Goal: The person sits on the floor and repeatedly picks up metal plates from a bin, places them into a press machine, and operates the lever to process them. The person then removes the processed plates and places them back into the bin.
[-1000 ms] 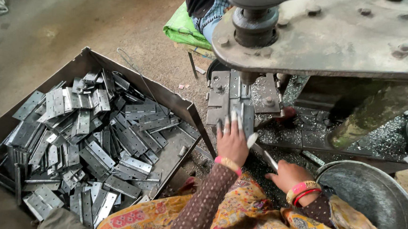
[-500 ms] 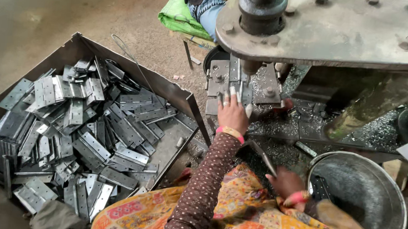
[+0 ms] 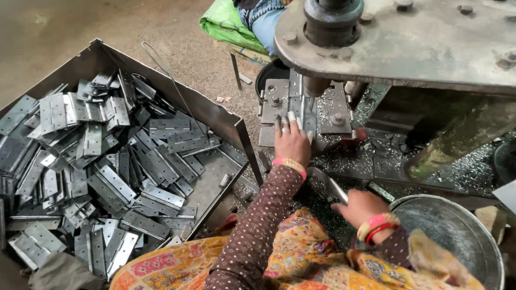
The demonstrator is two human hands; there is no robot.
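We look down on a bare grey concrete floor [image 3: 69, 14], dusty and scuffed, under soft, even daylight. At twelve o'clock a green cushion [image 3: 226, 25] lies on a low stool. At three o'clock, metal shavings [image 3: 465, 169] glitter on the dark ground beside a round metal basin [image 3: 461, 235].

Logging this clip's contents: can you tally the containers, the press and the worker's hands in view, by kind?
Sheet-metal tray of flat metal plates: 1
Round metal basin: 1
Press machine: 1
Hands: 2, the left hand at the die block, the right hand gripping a metal rod
Total: 5
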